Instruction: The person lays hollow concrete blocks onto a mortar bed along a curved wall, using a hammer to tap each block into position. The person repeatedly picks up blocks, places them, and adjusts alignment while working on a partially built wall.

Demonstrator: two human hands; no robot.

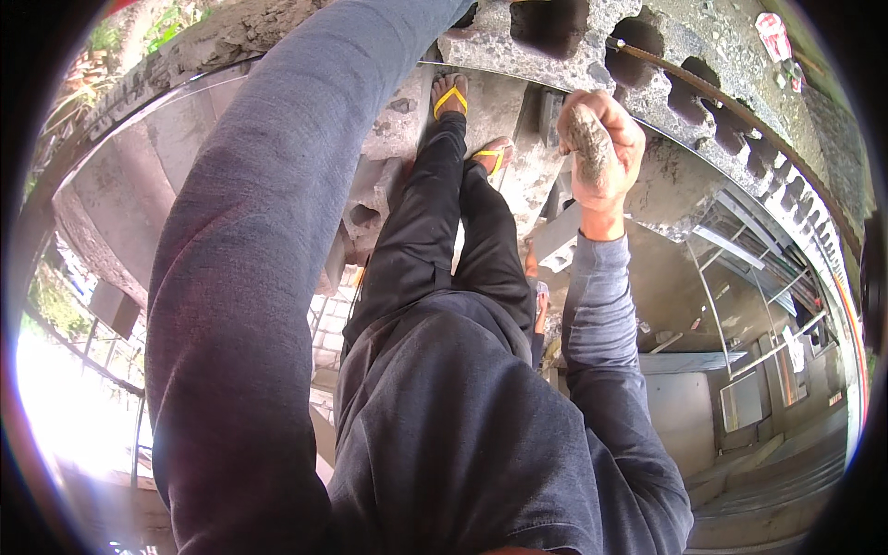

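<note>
My left arm (268, 185), in a dark grey-blue sleeve, reaches up past the upper edge of the picture, so my left hand is out of sight. A row of hollow concrete blocks (592, 69) curves across the top, with dark open cores. Just on my side of this row, my right hand (618, 148) is raised with its fingers closed. In it is a lump of wet-looking grey mortar (588, 143), showing at the front of the fist. The hand appears apart from the blocks, though the fisheye view makes the gap hard to judge.
A rusty steel bar (694, 85) lies along the blocks, and a thin line follows their near edge. My feet in yellow-strapped sandals (450, 97) stand on a narrow grey surface. Lower down are another person's arm (540, 310), metal framing (717, 305) and loose sheets (694, 362).
</note>
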